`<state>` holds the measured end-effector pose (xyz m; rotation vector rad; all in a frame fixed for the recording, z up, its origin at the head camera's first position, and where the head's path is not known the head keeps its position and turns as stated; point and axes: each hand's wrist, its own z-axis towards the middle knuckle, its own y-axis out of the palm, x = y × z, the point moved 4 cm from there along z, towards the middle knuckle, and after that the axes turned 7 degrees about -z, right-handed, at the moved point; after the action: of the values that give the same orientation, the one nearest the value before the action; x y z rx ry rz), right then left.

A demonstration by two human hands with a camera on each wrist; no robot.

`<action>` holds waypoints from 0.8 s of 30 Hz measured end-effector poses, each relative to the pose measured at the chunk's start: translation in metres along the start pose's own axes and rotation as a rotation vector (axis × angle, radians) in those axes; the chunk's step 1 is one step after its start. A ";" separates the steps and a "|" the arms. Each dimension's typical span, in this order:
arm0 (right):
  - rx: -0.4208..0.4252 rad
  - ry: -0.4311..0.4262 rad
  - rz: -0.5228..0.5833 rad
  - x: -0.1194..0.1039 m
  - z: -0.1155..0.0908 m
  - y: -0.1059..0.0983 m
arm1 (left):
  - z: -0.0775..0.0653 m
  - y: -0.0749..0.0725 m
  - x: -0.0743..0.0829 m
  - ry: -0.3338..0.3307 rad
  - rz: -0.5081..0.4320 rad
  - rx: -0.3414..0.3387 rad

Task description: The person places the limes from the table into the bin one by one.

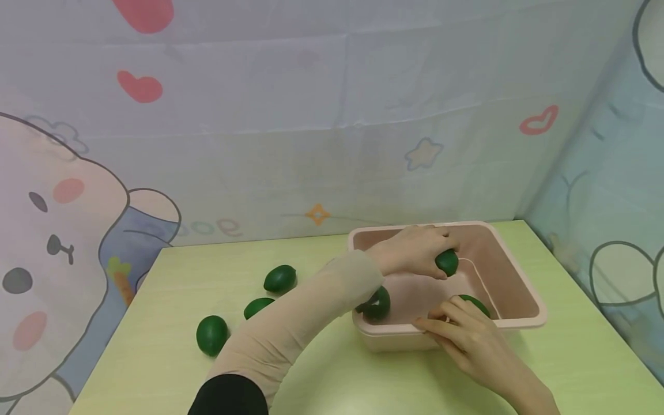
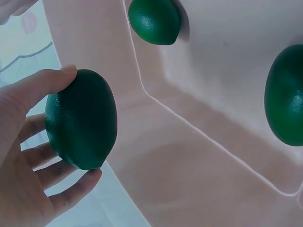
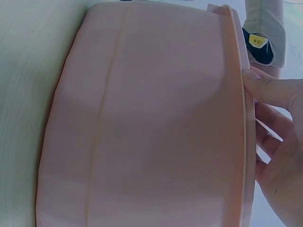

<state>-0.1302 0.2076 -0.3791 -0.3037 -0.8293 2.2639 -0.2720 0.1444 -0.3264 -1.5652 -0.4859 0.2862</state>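
Note:
My left hand (image 1: 422,251) holds a dark green, lemon-shaped fruit (image 2: 83,120) inside the pink plastic bin (image 1: 510,271), above its floor. The thumb lies on one side of the fruit and the fingers curl round the other. Two more such fruits lie in the bin: one (image 1: 474,304) by the near wall, partly behind my right hand (image 1: 469,340), and one (image 1: 381,304) at the left end, partly covered by the left wrist. My right hand grips the bin's near rim (image 3: 247,142), thumb outside and fingers over the inner side.
Left of the bin, several green fruits lie on the pale green table (image 1: 321,369): one at the back (image 1: 280,279), one (image 1: 257,307) partly behind the left sleeve (image 1: 306,311), one further left (image 1: 212,335). A printed cloth (image 1: 290,115) hangs behind the table and along its right side.

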 end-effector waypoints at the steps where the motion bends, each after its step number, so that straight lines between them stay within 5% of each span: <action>1: 0.001 -0.001 0.001 0.000 0.000 0.000 | 0.000 0.000 0.000 0.001 0.001 -0.003; 14: -0.001 -0.007 -0.003 0.001 0.000 0.000 | 0.001 -0.005 0.000 -0.031 -0.057 0.004; 24: 0.001 -0.016 0.001 0.002 0.000 0.000 | -0.003 -0.030 0.006 -0.017 -0.043 0.033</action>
<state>-0.1316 0.2088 -0.3787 -0.2857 -0.8359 2.2702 -0.2690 0.1450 -0.2955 -1.5192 -0.5247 0.2736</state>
